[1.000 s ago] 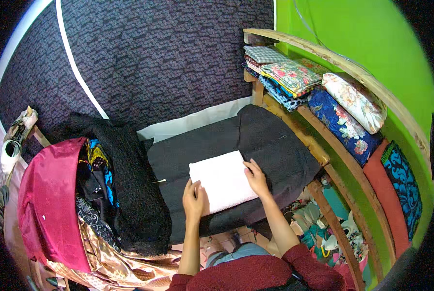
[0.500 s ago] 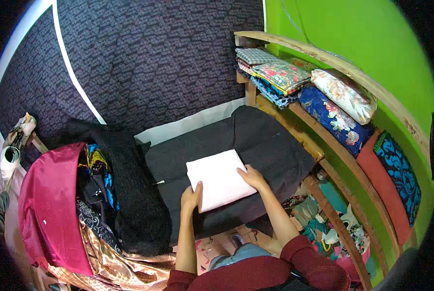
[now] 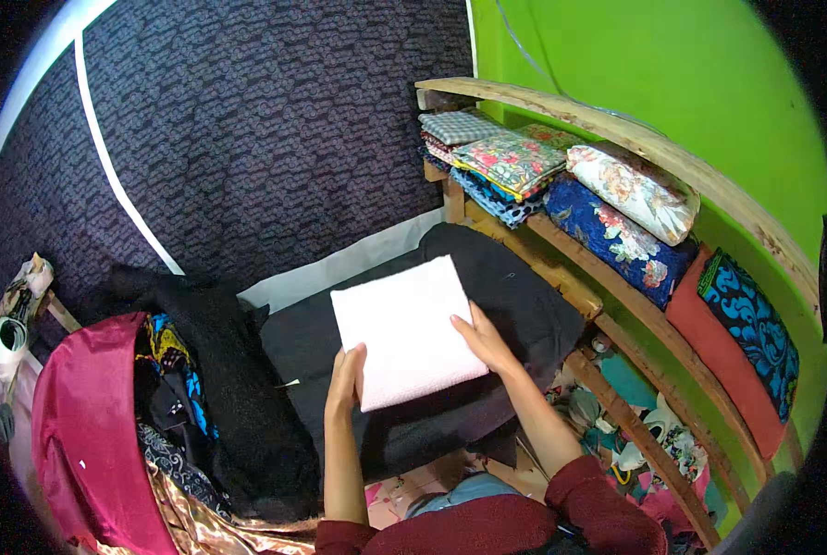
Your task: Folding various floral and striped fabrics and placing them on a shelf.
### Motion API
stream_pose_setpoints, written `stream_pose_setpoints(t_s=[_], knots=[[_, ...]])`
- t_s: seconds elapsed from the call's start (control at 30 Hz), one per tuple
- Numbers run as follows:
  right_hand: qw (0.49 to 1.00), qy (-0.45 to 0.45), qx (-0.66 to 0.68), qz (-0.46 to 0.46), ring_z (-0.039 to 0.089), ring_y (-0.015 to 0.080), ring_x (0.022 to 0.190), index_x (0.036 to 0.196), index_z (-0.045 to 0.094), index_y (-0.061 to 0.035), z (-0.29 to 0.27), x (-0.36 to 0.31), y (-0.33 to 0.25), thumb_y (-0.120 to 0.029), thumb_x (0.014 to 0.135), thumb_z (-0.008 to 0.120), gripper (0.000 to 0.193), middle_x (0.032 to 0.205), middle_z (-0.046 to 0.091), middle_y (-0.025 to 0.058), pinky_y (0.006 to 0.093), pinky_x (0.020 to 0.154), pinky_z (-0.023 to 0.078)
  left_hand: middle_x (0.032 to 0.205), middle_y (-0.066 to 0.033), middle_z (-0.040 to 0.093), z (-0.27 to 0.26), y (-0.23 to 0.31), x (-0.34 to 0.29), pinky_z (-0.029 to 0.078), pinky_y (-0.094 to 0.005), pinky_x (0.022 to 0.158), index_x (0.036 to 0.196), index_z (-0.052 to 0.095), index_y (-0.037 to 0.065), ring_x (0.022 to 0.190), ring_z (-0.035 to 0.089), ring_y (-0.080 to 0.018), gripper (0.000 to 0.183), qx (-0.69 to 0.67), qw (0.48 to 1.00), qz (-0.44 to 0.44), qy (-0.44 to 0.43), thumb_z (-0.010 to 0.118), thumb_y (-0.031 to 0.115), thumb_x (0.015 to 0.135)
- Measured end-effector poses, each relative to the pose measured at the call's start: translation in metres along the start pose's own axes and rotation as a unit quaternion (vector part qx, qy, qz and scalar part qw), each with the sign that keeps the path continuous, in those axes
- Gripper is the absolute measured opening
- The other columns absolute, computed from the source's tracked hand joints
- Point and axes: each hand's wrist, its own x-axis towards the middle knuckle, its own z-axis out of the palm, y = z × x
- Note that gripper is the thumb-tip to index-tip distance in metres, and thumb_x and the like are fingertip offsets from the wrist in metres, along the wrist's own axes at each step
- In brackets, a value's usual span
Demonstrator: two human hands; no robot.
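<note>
Between my two hands is a folded white cloth (image 3: 406, 331), square and several layers thick. My left hand (image 3: 345, 375) grips its near left edge, thumb on top and fingers out of sight beneath. On the right edge my right hand (image 3: 484, 340) holds it the same way. The cloth appears raised above a black cloth (image 3: 293, 351) that covers the work surface, with a dark shadow under its near edge.
At left, magenta satin (image 3: 90, 425), fluffy black fabric (image 3: 256, 416) and shiny gold fabric (image 3: 191, 513) lie heaped. On the right, a slatted wooden shelf (image 3: 617, 116) bears folded patterned fabrics (image 3: 511, 162), rolled floral fabrics (image 3: 635, 194) and an orange-red cloth (image 3: 719, 342). Scraps (image 3: 672, 444) lie below it.
Both hands have lifted the folded white cloth up off the black cloth, and it looks larger and closer. The whole view has shifted slightly.
</note>
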Motion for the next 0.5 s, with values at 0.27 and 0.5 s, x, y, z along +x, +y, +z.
stream_pose_setpoints(t_s=[0.27, 0.5], knots=[[0.999, 0.046, 0.020, -0.021, 0.055, 0.0150, 0.087, 0.116, 0.048, 0.0036, -0.078, 0.107, -0.087, -0.022, 0.089, 0.050, 0.038, 0.101, 0.058, 0.0095, 0.0287, 0.079, 0.044, 0.111, -0.0120, 0.056, 0.088, 0.092, 0.119, 0.045, -0.0306, 0.086, 0.120, 0.043, -0.005, 0.099, 0.056, -0.0185, 0.042, -0.112, 0.981, 0.013, -0.158, 0.046, 0.023, 0.088], [0.996, 0.062, 0.055, 0.019, 0.060, 0.0203, 0.089, 0.116, 0.048, 0.0053, -0.133, 0.187, -0.126, -0.025, 0.088, 0.050, 0.041, 0.103, 0.059, 0.0137, 0.0308, 0.077, 0.048, 0.106, -0.0133, 0.059, 0.159, 0.143, 0.209, 0.045, -0.0303, 0.083, 0.113, 0.051, -0.005, 0.093, 0.058, -0.0200, 0.038, -0.133, 0.973, -0.037, -0.184, 0.050, 0.024, 0.087]])
